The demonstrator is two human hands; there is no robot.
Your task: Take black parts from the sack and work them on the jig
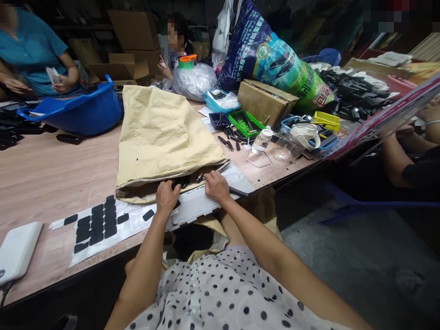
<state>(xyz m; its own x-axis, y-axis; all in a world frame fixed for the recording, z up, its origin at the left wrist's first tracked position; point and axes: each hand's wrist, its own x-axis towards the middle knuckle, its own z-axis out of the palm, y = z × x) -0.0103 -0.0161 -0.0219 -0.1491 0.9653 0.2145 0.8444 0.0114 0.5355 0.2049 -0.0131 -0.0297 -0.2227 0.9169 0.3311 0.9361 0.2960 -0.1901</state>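
A tan paper sack [165, 133] lies on the table with its open mouth facing me. At the mouth's lower edge is my left hand [167, 198], its fingers bent together over something dark that I cannot make out. My right hand [216, 185] is closed at the right part of the opening, beside small dark and shiny pieces [198, 178]. What its fingers hold is hidden. Beneath both hands lies a white board [192, 206]. A black rod-like piece [238, 191] rests on it, right of my right hand. Rounded black pads [103, 217] sit on a white sheet to the left.
A white box-shaped device [19, 250] with a cable lies at the near left. A blue basin [79, 112], a green tray [245, 123], a cardboard box [266, 101], a small bottle [261, 141] and a clear jug [287, 145] stand farther back. Other people sit around the table.
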